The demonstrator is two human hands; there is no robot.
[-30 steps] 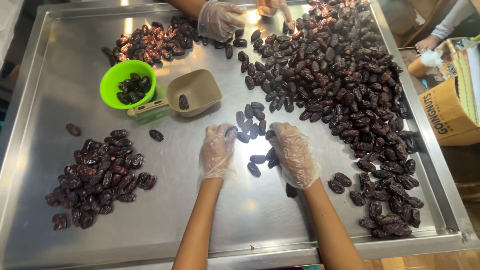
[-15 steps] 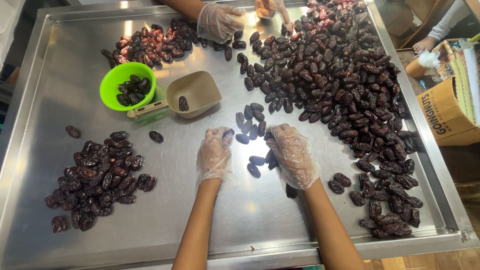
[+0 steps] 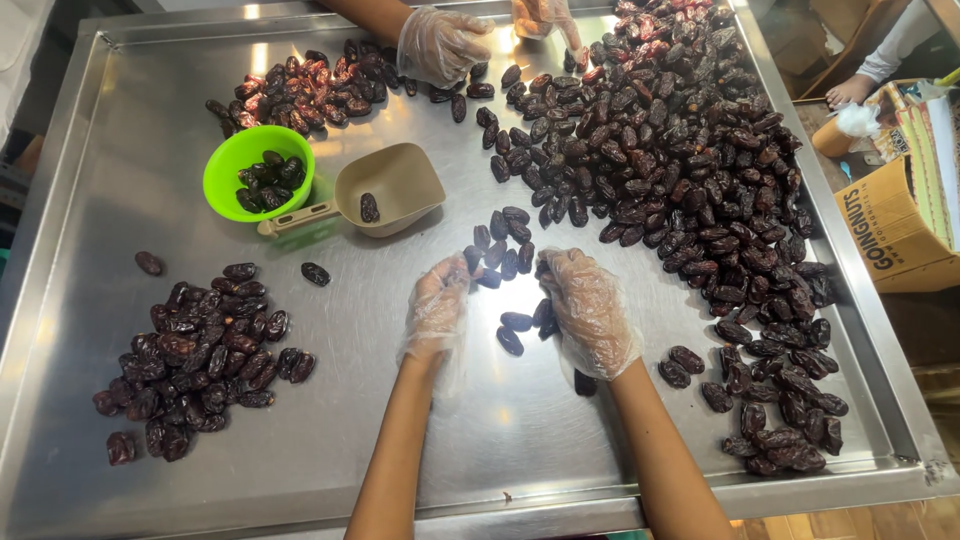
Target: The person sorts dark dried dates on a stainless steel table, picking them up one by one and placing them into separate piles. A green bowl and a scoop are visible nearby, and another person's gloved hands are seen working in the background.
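A: Item one, left side of the shallow stainless-steel tray [image 3: 100,130]?
B: Sorted heap of dark brown dates [image 3: 195,360]; farther back, a round green plastic bowl [image 3: 258,172] holding a few, beside a beige plastic scoop [image 3: 385,187] with one.

A: Centre?
B: Left hand [image 3: 436,312], clear-gloved, fingers curled together over the small loose cluster of dates [image 3: 505,250], touching its near edge; whether it pinches one, cannot tell. Right hand [image 3: 592,310], gloved, cupped loosely over two or three dates, pinching none visibly.

A: Right?
B: Large unsorted mound of dates [image 3: 680,170]. Far edge: another person's gloved hand [image 3: 440,45].

A: Step?
B: Picking through the cluster, seemingly; a clean single-date pinch comes next.
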